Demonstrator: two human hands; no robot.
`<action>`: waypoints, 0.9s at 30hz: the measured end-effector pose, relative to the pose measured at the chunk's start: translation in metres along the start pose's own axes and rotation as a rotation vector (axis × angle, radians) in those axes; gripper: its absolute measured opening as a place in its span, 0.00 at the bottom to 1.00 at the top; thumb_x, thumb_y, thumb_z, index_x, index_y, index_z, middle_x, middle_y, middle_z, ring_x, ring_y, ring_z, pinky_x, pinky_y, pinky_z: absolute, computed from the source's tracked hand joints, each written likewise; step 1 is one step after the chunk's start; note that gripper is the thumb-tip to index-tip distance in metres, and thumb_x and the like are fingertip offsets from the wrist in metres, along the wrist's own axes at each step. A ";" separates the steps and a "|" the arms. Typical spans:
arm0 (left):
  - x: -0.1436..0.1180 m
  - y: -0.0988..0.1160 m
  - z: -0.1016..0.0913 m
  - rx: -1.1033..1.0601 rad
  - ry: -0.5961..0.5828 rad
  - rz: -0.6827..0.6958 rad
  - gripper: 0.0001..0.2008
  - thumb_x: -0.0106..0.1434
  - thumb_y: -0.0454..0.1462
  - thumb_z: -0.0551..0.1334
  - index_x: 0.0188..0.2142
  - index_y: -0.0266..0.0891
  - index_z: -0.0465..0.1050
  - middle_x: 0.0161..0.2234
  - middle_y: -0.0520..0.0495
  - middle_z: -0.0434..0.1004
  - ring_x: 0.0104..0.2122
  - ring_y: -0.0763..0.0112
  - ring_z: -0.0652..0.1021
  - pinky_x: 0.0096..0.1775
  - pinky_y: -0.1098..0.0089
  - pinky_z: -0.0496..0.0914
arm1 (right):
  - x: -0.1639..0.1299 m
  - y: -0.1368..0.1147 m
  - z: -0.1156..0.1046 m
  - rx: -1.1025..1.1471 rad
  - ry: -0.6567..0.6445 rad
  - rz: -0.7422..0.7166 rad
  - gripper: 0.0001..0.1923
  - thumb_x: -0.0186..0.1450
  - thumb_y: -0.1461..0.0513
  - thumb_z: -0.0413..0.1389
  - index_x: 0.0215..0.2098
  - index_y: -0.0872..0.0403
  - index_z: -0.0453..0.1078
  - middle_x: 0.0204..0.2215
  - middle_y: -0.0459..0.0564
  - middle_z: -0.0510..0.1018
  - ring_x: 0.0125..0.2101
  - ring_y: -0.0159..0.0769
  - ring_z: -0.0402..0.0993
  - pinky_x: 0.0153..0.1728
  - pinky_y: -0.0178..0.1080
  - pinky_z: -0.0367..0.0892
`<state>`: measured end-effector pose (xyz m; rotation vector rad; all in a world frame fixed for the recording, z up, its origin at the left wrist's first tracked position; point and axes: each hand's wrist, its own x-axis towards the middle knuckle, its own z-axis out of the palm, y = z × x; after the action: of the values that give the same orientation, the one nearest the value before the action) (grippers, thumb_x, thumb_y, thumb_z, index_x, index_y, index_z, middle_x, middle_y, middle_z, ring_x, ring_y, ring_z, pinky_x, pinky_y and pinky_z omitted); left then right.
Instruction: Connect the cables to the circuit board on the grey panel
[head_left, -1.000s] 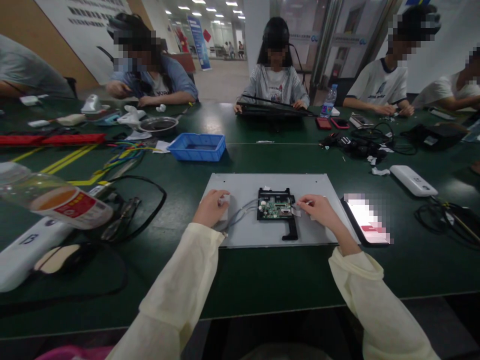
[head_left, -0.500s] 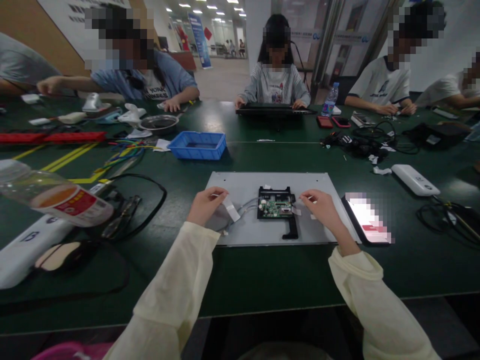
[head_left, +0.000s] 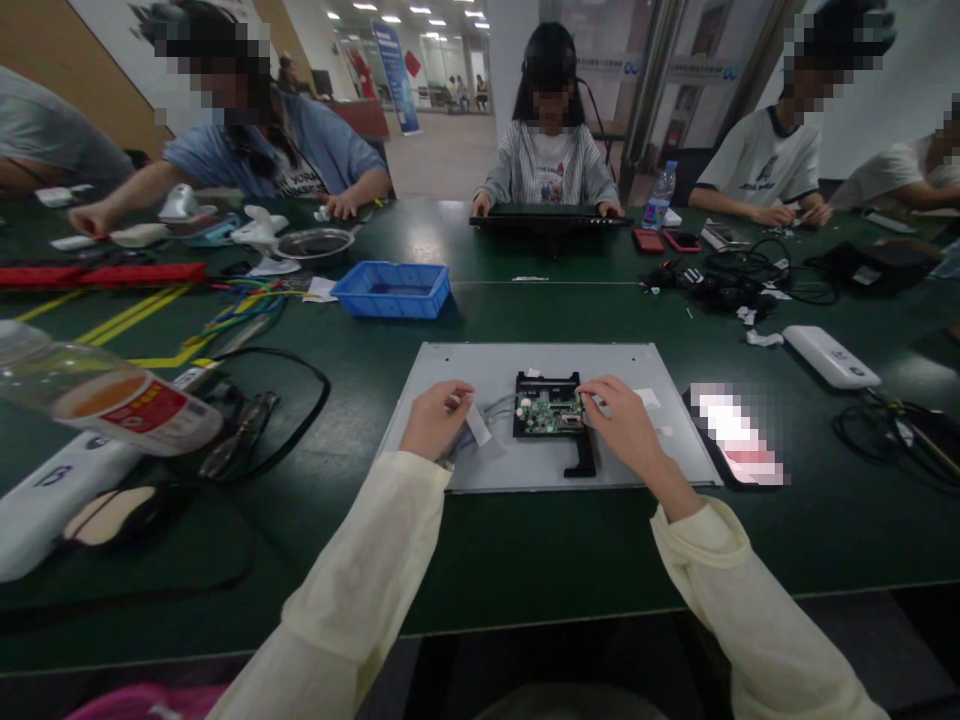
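Note:
My left hand (head_left: 433, 420) is closed in a pinch on a strip of white tape (head_left: 478, 424), which hangs down over the thin grey cables (head_left: 495, 408). Those cables run to the left side of a green circuit board (head_left: 551, 414). The board sits in a black plastic bracket (head_left: 580, 466) on a flat light-grey panel (head_left: 480, 366). At the board's right edge is my right hand (head_left: 621, 418), thumb and forefinger pinched together; whatever lies between these fingertips is too small to make out. Just beyond that hand, a small white piece (head_left: 646, 398) lies on the panel.
A phone (head_left: 739, 435) with a lit screen lies right of the panel. Behind stands a blue tray (head_left: 391, 290). On the left are a drink bottle (head_left: 135, 405) and a black cable; on the right, a white power bank (head_left: 831, 358). Co-workers sit across the green table (head_left: 540, 555).
My left hand has moved slightly right with the tape strip, nearer the board. My right hand has moved left to the board's right edge, uncovering a white piece on the panel.

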<state>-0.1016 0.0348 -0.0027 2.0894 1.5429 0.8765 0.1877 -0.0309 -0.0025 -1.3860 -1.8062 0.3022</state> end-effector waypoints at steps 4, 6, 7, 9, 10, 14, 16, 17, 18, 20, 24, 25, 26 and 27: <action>-0.001 0.001 -0.003 0.060 0.131 0.106 0.13 0.57 0.37 0.58 0.42 0.39 0.71 0.41 0.47 0.70 0.30 0.73 0.73 0.39 0.68 0.70 | 0.000 0.000 0.001 0.000 -0.002 -0.003 0.12 0.66 0.63 0.48 0.42 0.53 0.72 0.40 0.53 0.74 0.42 0.40 0.70 0.46 0.44 0.65; -0.002 0.004 -0.006 0.106 0.162 0.124 0.12 0.58 0.36 0.58 0.42 0.39 0.71 0.40 0.47 0.69 0.32 0.71 0.73 0.40 0.68 0.70 | 0.000 0.001 0.001 -0.009 0.005 -0.010 0.12 0.65 0.64 0.48 0.42 0.53 0.72 0.40 0.53 0.74 0.43 0.41 0.70 0.48 0.44 0.65; -0.002 0.006 -0.008 0.120 0.147 0.130 0.11 0.58 0.36 0.57 0.42 0.39 0.71 0.39 0.48 0.69 0.33 0.70 0.73 0.40 0.68 0.70 | 0.000 0.001 0.001 -0.012 0.008 -0.014 0.12 0.65 0.64 0.48 0.42 0.53 0.72 0.41 0.53 0.74 0.43 0.41 0.70 0.48 0.44 0.65; -0.003 0.009 -0.009 0.130 0.060 0.156 0.10 0.60 0.36 0.56 0.41 0.40 0.71 0.36 0.48 0.70 0.35 0.69 0.73 0.40 0.67 0.69 | 0.000 0.000 0.001 -0.017 0.011 -0.021 0.13 0.65 0.64 0.48 0.42 0.52 0.72 0.41 0.53 0.74 0.43 0.41 0.70 0.48 0.45 0.65; -0.004 0.009 -0.009 0.133 0.006 0.175 0.10 0.60 0.36 0.55 0.41 0.40 0.70 0.35 0.49 0.70 0.35 0.68 0.74 0.40 0.67 0.69 | 0.000 0.000 0.001 -0.018 0.012 -0.025 0.13 0.65 0.64 0.48 0.43 0.52 0.72 0.41 0.53 0.74 0.43 0.41 0.70 0.48 0.45 0.65; -0.006 0.008 -0.004 0.150 -0.150 0.243 0.09 0.61 0.35 0.54 0.39 0.40 0.70 0.34 0.49 0.71 0.34 0.69 0.74 0.40 0.68 0.68 | 0.000 -0.004 0.002 -0.027 0.012 -0.060 0.13 0.65 0.65 0.48 0.44 0.52 0.72 0.42 0.53 0.74 0.44 0.41 0.70 0.48 0.45 0.65; -0.006 0.007 -0.002 0.146 -0.182 0.255 0.09 0.60 0.34 0.54 0.39 0.40 0.70 0.33 0.49 0.71 0.33 0.69 0.74 0.39 0.68 0.68 | 0.001 -0.011 0.003 -0.027 -0.002 -0.088 0.14 0.66 0.65 0.48 0.45 0.53 0.71 0.44 0.54 0.74 0.46 0.41 0.69 0.50 0.46 0.65; -0.006 0.007 -0.001 0.139 -0.190 0.255 0.09 0.59 0.34 0.54 0.39 0.40 0.69 0.34 0.49 0.71 0.33 0.69 0.74 0.39 0.68 0.68 | 0.001 -0.015 0.004 -0.026 -0.016 -0.106 0.14 0.66 0.65 0.48 0.46 0.53 0.71 0.44 0.54 0.73 0.47 0.41 0.69 0.50 0.46 0.65; -0.006 0.006 -0.001 0.131 -0.196 0.253 0.09 0.59 0.34 0.54 0.39 0.40 0.69 0.34 0.49 0.71 0.33 0.70 0.74 0.38 0.69 0.68 | 0.001 -0.021 0.005 -0.025 -0.037 -0.128 0.14 0.66 0.65 0.48 0.46 0.53 0.71 0.45 0.54 0.73 0.47 0.41 0.69 0.51 0.47 0.65; -0.006 0.006 -0.001 0.125 -0.198 0.243 0.09 0.58 0.34 0.55 0.38 0.39 0.69 0.36 0.48 0.71 0.32 0.70 0.74 0.36 0.69 0.69 | 0.002 -0.036 0.009 -0.031 -0.106 -0.194 0.15 0.66 0.66 0.48 0.48 0.53 0.70 0.48 0.54 0.72 0.49 0.42 0.68 0.51 0.47 0.65; -0.006 0.006 -0.002 0.120 -0.199 0.246 0.09 0.58 0.34 0.54 0.37 0.40 0.70 0.35 0.48 0.71 0.32 0.70 0.74 0.36 0.69 0.69 | 0.004 -0.068 0.024 -0.076 -0.301 -0.384 0.20 0.65 0.68 0.48 0.54 0.54 0.65 0.53 0.56 0.70 0.54 0.41 0.64 0.54 0.48 0.63; -0.006 0.006 -0.002 0.118 -0.201 0.256 0.09 0.58 0.33 0.54 0.37 0.40 0.70 0.34 0.48 0.71 0.32 0.70 0.74 0.36 0.69 0.69 | 0.005 -0.074 0.029 -0.090 -0.333 -0.428 0.20 0.65 0.68 0.49 0.55 0.54 0.64 0.53 0.56 0.69 0.55 0.41 0.63 0.55 0.48 0.62; -0.006 0.006 -0.002 0.117 -0.204 0.268 0.09 0.57 0.32 0.55 0.37 0.40 0.70 0.34 0.49 0.71 0.31 0.70 0.73 0.36 0.69 0.68 | 0.005 -0.079 0.034 -0.105 -0.356 -0.467 0.20 0.65 0.68 0.49 0.55 0.55 0.64 0.54 0.57 0.69 0.55 0.41 0.63 0.55 0.48 0.62; -0.006 0.006 -0.002 0.118 -0.208 0.276 0.10 0.56 0.32 0.55 0.37 0.40 0.70 0.34 0.49 0.71 0.31 0.70 0.73 0.37 0.69 0.68 | 0.006 -0.083 0.039 -0.123 -0.371 -0.498 0.20 0.65 0.69 0.48 0.55 0.56 0.64 0.54 0.57 0.69 0.55 0.41 0.63 0.54 0.47 0.62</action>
<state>-0.1005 0.0267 0.0012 2.4332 1.2460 0.6438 0.1013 -0.0450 0.0273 -0.9518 -2.4397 0.1925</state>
